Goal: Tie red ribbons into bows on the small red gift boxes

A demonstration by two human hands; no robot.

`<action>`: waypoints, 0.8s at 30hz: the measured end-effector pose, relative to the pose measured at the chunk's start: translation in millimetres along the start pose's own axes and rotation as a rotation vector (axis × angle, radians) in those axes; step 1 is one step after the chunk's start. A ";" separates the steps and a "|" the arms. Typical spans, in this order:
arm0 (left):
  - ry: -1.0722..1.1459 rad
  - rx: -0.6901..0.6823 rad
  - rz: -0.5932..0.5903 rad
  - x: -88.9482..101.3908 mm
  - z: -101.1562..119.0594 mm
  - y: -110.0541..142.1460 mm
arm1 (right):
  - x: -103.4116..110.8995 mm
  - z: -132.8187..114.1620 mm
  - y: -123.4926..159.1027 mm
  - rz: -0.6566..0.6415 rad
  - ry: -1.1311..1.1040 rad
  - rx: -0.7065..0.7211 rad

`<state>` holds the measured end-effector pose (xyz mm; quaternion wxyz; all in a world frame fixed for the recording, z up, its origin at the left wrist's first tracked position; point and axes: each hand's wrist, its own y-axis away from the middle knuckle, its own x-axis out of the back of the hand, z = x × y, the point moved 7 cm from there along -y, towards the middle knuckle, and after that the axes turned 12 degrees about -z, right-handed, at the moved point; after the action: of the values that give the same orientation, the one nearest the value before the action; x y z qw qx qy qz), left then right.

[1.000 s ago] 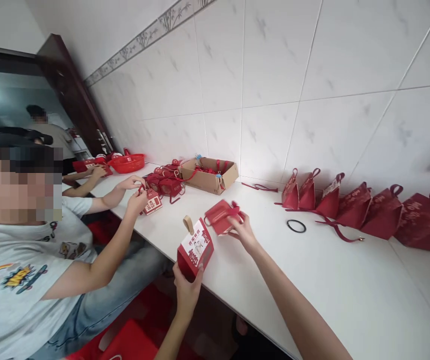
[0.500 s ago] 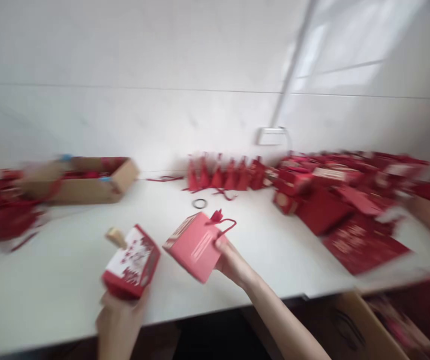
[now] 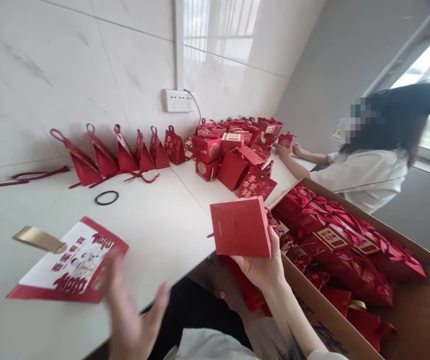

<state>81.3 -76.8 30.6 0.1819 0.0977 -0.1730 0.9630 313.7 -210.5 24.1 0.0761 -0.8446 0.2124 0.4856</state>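
Note:
My right hand (image 3: 263, 267) grips a plain red gift box (image 3: 241, 226) from below, holding it over the table edge beside a large cardboard carton (image 3: 417, 320). My left hand (image 3: 130, 315) hovers open and blurred, fingers spread, just off the near table edge. Beside it a red and white gift box with a gold ribbon (image 3: 68, 260) lies on the white table (image 3: 155, 220), free of my fingers.
The carton at right is packed with several red ribboned boxes. A row of red pyramid bags (image 3: 125, 155) lines the tiled wall, a black ring (image 3: 106, 197) lies near them, and more red boxes (image 3: 233, 150) pile at the back. A person (image 3: 368, 160) reaches there.
My view has swung right from a seated person to the carton. My left hand let the red and white box go onto the table. My right hand carried the red box toward the carton.

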 end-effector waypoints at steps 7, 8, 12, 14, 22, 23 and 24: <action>0.331 -0.043 -0.431 -64.6 77.1 -35.0 | -38.3 56.8 -12.0 -0.252 0.041 -0.232; 0.347 -0.018 -0.442 -62.2 77.9 -38.4 | -40.0 60.6 -13.7 -0.261 0.062 -0.231; 0.451 0.036 -0.285 -33.3 65.8 -48.6 | -43.7 75.8 -18.8 -0.315 0.145 -0.247; 0.568 0.063 -0.186 -20.1 55.9 -50.3 | -43.9 85.5 -20.6 -0.345 0.152 -0.284; 0.451 0.032 -0.307 -15.8 74.3 -29.2 | -55.3 109.7 -23.5 -0.416 0.189 -0.402; 0.452 0.031 -0.307 -15.5 77.6 -27.1 | -58.2 110.2 -23.0 -0.426 0.183 -0.405; 0.464 0.024 -0.301 -15.0 80.4 -25.7 | -60.7 110.0 -22.7 -0.432 0.184 -0.401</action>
<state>114.9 -88.7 108.5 0.3566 -0.0985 -0.0986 0.9238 210.3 -136.0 17.2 -0.0100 -0.9088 -0.0663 0.4117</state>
